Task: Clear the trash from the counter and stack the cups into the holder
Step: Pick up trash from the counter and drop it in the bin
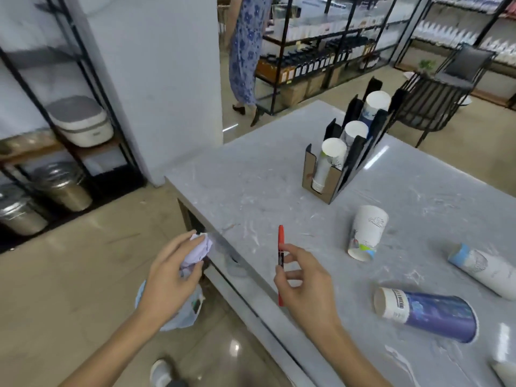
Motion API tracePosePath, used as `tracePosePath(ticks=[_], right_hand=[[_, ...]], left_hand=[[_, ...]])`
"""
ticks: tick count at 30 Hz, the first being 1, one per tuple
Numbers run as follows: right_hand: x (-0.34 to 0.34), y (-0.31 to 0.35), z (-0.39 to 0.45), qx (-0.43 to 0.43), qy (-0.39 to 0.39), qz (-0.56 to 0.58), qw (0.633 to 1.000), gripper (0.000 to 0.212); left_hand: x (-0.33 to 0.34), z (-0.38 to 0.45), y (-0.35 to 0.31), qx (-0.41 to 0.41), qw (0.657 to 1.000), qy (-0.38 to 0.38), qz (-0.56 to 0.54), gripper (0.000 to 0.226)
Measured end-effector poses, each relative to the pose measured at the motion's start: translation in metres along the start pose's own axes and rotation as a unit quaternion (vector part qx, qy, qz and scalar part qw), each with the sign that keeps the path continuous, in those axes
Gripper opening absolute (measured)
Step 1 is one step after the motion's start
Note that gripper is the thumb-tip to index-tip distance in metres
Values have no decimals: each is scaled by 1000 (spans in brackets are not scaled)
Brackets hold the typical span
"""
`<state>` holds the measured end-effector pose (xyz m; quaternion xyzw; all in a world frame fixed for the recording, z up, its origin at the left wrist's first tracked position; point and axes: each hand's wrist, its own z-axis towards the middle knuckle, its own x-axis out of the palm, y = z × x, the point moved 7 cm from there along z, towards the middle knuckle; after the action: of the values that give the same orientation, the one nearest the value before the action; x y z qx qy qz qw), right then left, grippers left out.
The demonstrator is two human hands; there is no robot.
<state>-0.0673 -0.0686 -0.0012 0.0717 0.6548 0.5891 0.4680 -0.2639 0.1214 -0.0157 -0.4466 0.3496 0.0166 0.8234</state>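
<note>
The left hand [167,277] clutches crumpled pale paper [198,250] just off the counter's [251,185] near-left edge, above what looks like a plastic bag [184,317]. The right hand [304,283] pinches a red marker [281,247] upright. Three paper cups lie loose at right — white [365,233], blue [430,312], pale [485,270] — near the cup holder [349,152], which stands farther back.

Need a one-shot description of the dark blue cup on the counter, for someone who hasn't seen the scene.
Start at the grey counter and go to its near right part, below the black cup holder. Three loose cups lie there; the dark blue cup is nearest the camera, on its side. It alone is dark blue with a barcode.
</note>
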Motion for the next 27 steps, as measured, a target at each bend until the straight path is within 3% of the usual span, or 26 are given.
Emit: tracePosePath(ticks=[14,20,27], right_hand=[[210,24,25,-21,164,-52,985,42],[303,-20,29,42,205,-76,975,33],[410,-98,21,131,236,-104,957,27]], left_hand=[[-71,-35,194,-139,988,30,61,43],[-55,-56,277,-187,974,70,110,51],[-10,-96,392,-294,949,108,49,55]])
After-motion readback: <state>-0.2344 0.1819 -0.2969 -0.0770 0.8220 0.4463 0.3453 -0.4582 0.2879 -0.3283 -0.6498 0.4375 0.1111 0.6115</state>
